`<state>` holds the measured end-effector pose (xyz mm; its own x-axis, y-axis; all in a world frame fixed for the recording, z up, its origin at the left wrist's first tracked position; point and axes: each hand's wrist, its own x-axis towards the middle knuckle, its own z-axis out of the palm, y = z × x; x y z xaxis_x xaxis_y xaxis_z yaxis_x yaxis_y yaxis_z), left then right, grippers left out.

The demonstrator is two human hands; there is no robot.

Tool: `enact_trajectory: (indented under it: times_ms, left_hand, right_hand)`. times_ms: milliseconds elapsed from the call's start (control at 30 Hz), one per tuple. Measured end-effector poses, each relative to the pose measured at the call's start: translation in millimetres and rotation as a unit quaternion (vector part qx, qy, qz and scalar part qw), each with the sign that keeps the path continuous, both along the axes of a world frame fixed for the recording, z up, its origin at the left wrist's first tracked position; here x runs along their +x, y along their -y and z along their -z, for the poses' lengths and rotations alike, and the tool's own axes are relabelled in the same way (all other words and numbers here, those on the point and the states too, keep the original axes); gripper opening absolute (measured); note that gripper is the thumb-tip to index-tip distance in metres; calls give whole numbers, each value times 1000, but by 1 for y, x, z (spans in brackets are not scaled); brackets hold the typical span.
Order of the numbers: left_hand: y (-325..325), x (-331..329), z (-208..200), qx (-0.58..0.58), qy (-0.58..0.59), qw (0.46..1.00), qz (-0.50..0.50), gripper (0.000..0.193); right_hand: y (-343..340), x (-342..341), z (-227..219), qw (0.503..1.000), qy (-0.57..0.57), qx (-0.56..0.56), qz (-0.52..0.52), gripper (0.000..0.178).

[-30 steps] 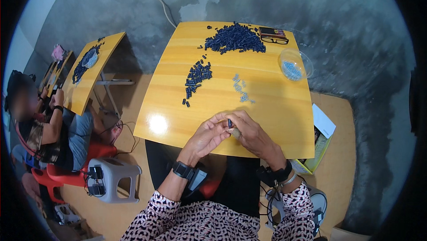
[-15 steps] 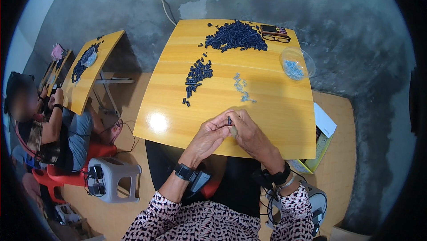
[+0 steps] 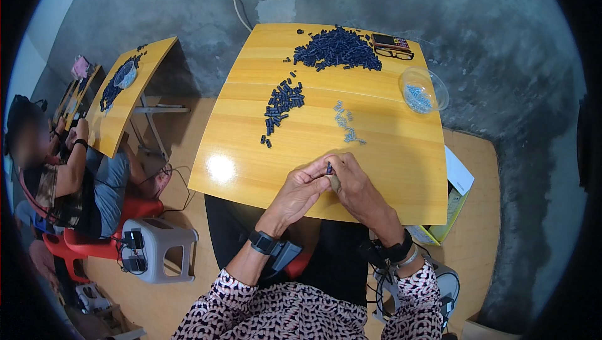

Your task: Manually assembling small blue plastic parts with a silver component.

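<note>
Close to the table's near edge my left hand [image 3: 296,197] and my right hand [image 3: 359,191] meet, fingers closed together. Pinched between their fingertips is a small dark cylindrical plastic piece [image 3: 329,167], partly covered by the fingers. Something tan wraps the right thumb. Beyond my hands lies a loose scatter of small silvery pins or screws [image 3: 347,128], too small to tell which. A smaller group of dark plastic pieces [image 3: 276,112] is to the left, and a large heap of them [image 3: 335,49] sits at the far edge.
A clear plastic bowl [image 3: 425,75] of small silvery parts stands at the table's right edge. Eyeglasses [image 3: 394,54] and a dark keypad device [image 3: 390,41] lie at the far right. Below right is a yellow box [image 3: 453,216]. At left, another person works at a second table [image 3: 149,83].
My hands stay together around the small dark piece, with a slight shift of the fingers. The whole view has moved a little.
</note>
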<state>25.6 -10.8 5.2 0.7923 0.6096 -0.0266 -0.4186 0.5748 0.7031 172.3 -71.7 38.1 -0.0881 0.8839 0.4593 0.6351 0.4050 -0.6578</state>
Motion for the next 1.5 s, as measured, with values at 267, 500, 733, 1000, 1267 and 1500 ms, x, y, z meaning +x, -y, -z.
enact_trajectory:
  times_ms: [267,500,733,1000,1267,1500]
  left_hand:
    - [-1,-1,7,-10,-9,1000,-19,46]
    - [1,1,5,4,-7,1000,-17,44]
    - [1,1,6,3,-21,999,-31,40]
    - [1,1,8,6,-20,999,-41,33]
    - [-1,1,13,0,-19,998,-53,30]
    - [-3,5,6,8,-7,999,-33,41]
  right_hand:
    - [-1,0,-2,1000,-6,-10,5,24]
    - [2,1,-2,1000,-16,-16,-10,25]
    - [1,0,0,1000,-20,-18,-8,26]
    - [0,-2,2,999,-36,4,17,27]
    - [-2,-5,4,999,-41,4,7,25]
    - [-3,-6,8,997,-65,23,21,28]
